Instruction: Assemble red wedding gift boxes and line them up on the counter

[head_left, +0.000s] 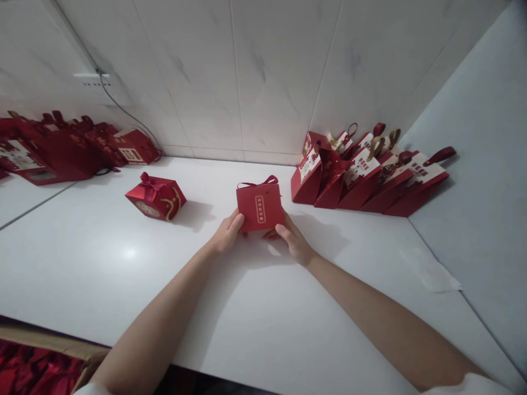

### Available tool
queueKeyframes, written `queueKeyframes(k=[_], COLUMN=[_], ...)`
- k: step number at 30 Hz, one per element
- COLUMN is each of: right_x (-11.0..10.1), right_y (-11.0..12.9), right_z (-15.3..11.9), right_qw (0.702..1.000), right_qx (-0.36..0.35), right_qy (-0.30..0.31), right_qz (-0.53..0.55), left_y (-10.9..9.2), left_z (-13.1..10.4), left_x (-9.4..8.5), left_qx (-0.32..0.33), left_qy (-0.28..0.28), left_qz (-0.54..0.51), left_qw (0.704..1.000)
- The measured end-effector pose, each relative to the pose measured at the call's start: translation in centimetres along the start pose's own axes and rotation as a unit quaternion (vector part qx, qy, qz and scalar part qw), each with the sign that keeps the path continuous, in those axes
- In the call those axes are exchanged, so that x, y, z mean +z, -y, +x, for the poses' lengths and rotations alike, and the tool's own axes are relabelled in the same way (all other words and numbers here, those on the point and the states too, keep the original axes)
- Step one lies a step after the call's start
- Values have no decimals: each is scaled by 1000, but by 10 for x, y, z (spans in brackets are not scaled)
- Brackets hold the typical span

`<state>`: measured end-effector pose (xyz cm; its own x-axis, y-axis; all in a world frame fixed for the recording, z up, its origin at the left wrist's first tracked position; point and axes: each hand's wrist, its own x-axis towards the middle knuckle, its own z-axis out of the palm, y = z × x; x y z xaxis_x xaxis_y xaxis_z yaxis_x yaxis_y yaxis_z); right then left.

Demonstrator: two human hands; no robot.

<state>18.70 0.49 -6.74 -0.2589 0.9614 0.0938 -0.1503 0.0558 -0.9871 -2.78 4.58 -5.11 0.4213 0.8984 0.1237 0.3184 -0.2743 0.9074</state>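
A small square red box (pixel 260 208) with a gold-framed label is held over the middle of the white table. My left hand (pixel 229 230) grips its lower left corner, thumb on the front face. On the lower right corner my right hand (pixel 293 237) holds it in the same way, its other fingers partly hidden behind. Dark red ribbon loops stick up from the box's top edge, and ribbon hangs beneath. To the left, a faceted red box (pixel 156 197) with a ribbon bow and a gold cord handle rests on the table.
Along the tiled wall, a row of red gift boxes (pixel 354 181) with ribbon loops stands at the right, and more red boxes (pixel 68 148) at the left. A cardboard carton (pixel 53 339) holding red items is at the lower left. Thin white paper (pixel 436 274) lies at the right.
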Motion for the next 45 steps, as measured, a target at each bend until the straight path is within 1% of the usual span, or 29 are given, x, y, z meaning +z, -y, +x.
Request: queueKeyframes(k=[4,9,13,25,34,41,43,45], right_x=[-1,-5,-7,-5,-7,-7,-6,-5], right_y=[-1,-2,-2,1,-5,-9,-12,-15], right_z=[0,0,2,1,3,4,5,6], right_qw=[1000,1000,999,1000,999,999,999,998], right_qx=[0,7,4,-13,-26,-33,-35,-51], right_qy=[-1,27,34,24,24,6,-14,-42], right_qz=[-4,-4,6,5,12,20,16,1], left_y=[-1,-3,-3,-3,-3,-8,-7,-4], left_z=[0,-1,-1,-1,-1,-1,0,3], left_x=[0,1,1,2,3,4,4,6], left_qx=[-5,-1,0,-10,-11,-21,-38,-56], left_qy=[-1,-8,-12,-9,-14,-22,-37,-62], left_qz=[11,23,31,13,15,25,36,26], left_qw=[1000,1000,999,1000,1000,999,998,996])
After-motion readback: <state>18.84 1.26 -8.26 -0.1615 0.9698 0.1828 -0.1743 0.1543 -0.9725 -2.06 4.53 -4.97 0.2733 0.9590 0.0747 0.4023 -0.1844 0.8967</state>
